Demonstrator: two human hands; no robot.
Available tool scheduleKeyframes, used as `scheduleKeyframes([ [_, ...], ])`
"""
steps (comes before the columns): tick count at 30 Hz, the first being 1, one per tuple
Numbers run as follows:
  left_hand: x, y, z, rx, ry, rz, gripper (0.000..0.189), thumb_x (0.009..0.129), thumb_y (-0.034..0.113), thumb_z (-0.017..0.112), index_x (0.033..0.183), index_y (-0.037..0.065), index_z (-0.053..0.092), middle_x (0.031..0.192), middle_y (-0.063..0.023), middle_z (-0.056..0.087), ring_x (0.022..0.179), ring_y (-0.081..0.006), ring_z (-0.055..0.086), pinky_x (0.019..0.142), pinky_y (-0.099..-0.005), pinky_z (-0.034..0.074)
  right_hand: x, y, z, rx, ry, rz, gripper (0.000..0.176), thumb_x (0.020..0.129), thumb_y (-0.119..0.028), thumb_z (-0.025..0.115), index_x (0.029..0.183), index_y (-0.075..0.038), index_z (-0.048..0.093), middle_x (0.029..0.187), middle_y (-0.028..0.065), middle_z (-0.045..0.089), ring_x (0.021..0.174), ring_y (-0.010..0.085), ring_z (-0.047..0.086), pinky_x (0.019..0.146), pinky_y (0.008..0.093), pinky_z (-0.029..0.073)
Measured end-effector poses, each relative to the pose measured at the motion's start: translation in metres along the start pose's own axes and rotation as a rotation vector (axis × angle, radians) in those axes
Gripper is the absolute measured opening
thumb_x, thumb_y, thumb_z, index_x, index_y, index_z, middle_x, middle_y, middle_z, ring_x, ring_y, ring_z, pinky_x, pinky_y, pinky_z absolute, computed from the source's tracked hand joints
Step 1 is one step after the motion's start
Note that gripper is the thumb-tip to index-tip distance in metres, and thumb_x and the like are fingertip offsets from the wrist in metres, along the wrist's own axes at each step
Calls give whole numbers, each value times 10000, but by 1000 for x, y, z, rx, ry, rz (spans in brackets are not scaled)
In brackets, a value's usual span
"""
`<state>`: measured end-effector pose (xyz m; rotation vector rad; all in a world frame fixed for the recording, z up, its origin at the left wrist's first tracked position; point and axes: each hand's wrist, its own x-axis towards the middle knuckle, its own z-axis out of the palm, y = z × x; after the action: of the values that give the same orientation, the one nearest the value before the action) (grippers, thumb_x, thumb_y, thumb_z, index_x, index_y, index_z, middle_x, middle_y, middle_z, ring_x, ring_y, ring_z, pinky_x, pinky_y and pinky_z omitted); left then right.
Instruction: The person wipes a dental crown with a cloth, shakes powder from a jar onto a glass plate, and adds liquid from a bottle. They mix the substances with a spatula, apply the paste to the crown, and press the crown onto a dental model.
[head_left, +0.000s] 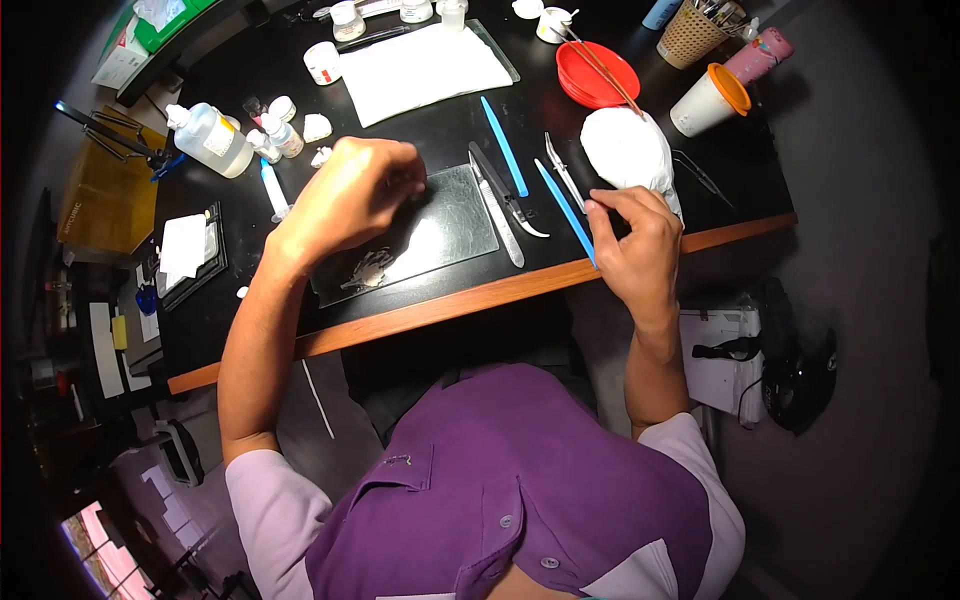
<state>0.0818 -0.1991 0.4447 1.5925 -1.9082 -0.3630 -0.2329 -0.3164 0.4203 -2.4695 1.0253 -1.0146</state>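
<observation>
Above the glass plate [455,215] hangs my left hand [365,190], its fingers curled together; anything between the fingertips is too small or hidden to make out. White scraps [372,268] lie on the plate's near left part. My right hand [635,240] is over the table's front edge, thumb and index finger close together beside metal tweezers [565,170] and a blue stick [567,213]. Whether it touches them is unclear. Between the hands lie a metal spatula [497,215], dark tweezers with a curved tip [508,190] and another blue stick [505,147].
White folded paper [425,75] lies at the back. Red bowls [597,75], a white covered lump [630,150] and a cup with an orange rim [710,100] stand at the right. A clear bottle [215,140], small jars [282,135] and a syringe [272,190] are at the left.
</observation>
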Motion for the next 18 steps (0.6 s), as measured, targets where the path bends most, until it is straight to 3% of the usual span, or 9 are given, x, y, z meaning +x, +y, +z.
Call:
scheduleKeyframes([
  [2, -1, 10, -10, -37, 10, -253, 75, 943, 37, 774, 984, -11, 733, 864, -75, 744, 764, -120, 677, 711, -262, 512, 7, -2, 8, -10, -26, 67, 150, 876, -82, 806, 1000, 1, 820, 926, 172, 756, 866, 364, 727, 805, 445, 568],
  [4, -4, -3, -6, -262, 172, -270, 79, 978, 58, 773, 998, -8, 734, 921, -42, 758, 833, -90, 683, 764, -268, 525, 17, -2, 15, -59, -101, 81, 164, 886, -106, 798, 1004, 8, 814, 937, 198, 750, 864, 396, 727, 805, 464, 567],
  [10, -16, -26, -4, -669, 278, -315, 173, 993, 57, 778, 1158, 7, 790, 1019, -65, 794, 964, -114, 736, 901, -262, 578, 33, -10, 22, -200, -244, 140, 150, 930, -121, 725, 953, 16, 778, 962, 240, 725, 893, 459, 713, 797, 533, 547],
  [13, -18, -23, -10, -783, 232, -425, 305, 942, 60, 832, 1233, -13, 777, 1071, -99, 801, 992, -135, 746, 926, -270, 587, 33, -6, 30, -213, -178, 97, 130, 945, -88, 688, 948, 33, 735, 939, 240, 707, 877, 462, 697, 788, 536, 540],
  [18, -19, -20, -11, -823, 232, -409, 335, 951, 59, 828, 1262, -41, 755, 1138, -145, 799, 1067, -177, 763, 991, -295, 597, 44, -13, 33, -112, -88, -16, 113, 957, -46, 664, 1028, 41, 672, 979, 253, 684, 900, 471, 677, 793, 529, 532],
])
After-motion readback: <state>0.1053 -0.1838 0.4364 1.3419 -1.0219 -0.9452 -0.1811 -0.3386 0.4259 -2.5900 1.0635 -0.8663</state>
